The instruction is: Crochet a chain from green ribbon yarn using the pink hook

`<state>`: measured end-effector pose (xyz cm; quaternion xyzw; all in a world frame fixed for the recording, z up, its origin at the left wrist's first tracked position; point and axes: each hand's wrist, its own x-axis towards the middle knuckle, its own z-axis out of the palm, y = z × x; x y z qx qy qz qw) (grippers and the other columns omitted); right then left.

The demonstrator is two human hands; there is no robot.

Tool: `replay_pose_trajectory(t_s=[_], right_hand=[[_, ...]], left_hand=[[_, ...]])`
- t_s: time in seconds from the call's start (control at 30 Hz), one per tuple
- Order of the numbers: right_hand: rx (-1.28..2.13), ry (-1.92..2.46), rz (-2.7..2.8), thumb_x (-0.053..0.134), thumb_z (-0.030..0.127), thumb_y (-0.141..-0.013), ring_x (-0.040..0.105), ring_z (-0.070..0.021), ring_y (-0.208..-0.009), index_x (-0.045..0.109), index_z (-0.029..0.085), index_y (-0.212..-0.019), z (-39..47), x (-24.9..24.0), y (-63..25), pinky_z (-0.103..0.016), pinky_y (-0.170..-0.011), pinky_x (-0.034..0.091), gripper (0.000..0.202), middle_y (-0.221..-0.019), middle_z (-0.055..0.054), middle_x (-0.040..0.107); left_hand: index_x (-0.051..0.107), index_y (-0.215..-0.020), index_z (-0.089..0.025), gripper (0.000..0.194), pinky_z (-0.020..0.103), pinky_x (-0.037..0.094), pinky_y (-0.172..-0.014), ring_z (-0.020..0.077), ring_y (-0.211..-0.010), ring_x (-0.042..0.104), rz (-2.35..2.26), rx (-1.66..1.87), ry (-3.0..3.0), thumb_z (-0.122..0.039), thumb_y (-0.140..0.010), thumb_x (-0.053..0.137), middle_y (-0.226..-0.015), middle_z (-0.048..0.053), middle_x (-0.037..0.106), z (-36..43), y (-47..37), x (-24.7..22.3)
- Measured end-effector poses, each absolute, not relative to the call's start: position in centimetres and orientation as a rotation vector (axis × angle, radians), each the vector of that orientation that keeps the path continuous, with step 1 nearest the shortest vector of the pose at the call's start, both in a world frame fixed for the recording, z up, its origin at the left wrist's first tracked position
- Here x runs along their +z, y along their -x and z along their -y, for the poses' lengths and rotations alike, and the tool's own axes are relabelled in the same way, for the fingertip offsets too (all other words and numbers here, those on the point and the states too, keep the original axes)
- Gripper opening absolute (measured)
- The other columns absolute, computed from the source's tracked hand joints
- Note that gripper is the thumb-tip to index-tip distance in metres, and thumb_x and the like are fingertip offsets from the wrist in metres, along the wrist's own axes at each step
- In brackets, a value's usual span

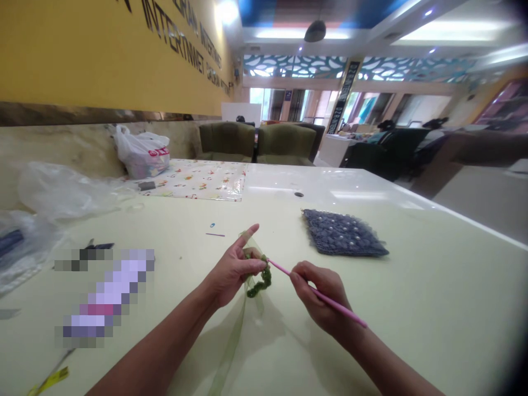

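Note:
Between its thumb and fingers my left hand (pixel 235 269) pinches a small piece of green crochet (pixel 260 287), its index finger stretched out. A sheer green ribbon (pixel 233 341) passes over that hand and trails down toward the table's near side. My right hand (pixel 322 294) is closed around a pink crochet hook (pixel 340 312). The hook's tip meets the top of the green piece beside my left thumb. A dark blue-grey crocheted piece with white beads (pixel 345 234) lies on the table beyond my right hand.
On the pale table (pixel 433 308), a thin needle-like stick (pixel 215 235) and a small blue item (pixel 212 225) lie ahead. Clear plastic bags (pixel 70 190), a blurred-out purple object (pixel 119 283) and a dark tool (pixel 93 250) sit left. A filled white bag (pixel 144 151) stands behind.

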<state>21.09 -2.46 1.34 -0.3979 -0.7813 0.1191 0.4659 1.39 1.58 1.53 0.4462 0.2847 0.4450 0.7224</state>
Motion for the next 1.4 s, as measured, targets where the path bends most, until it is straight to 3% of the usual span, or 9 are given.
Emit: replay_pose_trajectory(t_s=[0.67, 1.4], right_hand=[[0.362, 1.016, 1.86, 0.047, 0.02, -0.091, 0.035, -0.0073, -0.046, 0.046, 0.019, -0.064, 2.5, 1.0, -20.9, -0.021, -0.046, 0.029, 0.028, -0.053, 0.006, 0.039], [0.31, 1.043, 1.828, 0.048, 0.017, -0.092, 0.033, -0.0062, -0.047, 0.04, 0.019, -0.064, 2.4, 0.3, -20.5, -0.02, -0.048, 0.028, 0.029, -0.055, 0.007, 0.036]], left_hand=[[0.031, -0.147, -0.032, 0.086, 0.027, 0.037, -0.066, 0.0109, -0.068, 0.051, -0.667, 1.072, -1.03, -0.013, -0.074, 0.072, -0.081, -0.002, 0.06, -1.3, -1.9, 1.5], [0.048, -0.138, -0.033, 0.066, 0.025, 0.043, -0.067, 0.0107, -0.073, 0.051, -0.73, 1.217, -1.129, -0.017, -0.078, 0.07, -0.085, -0.001, 0.06, -1.5, -2.7, 0.3]])
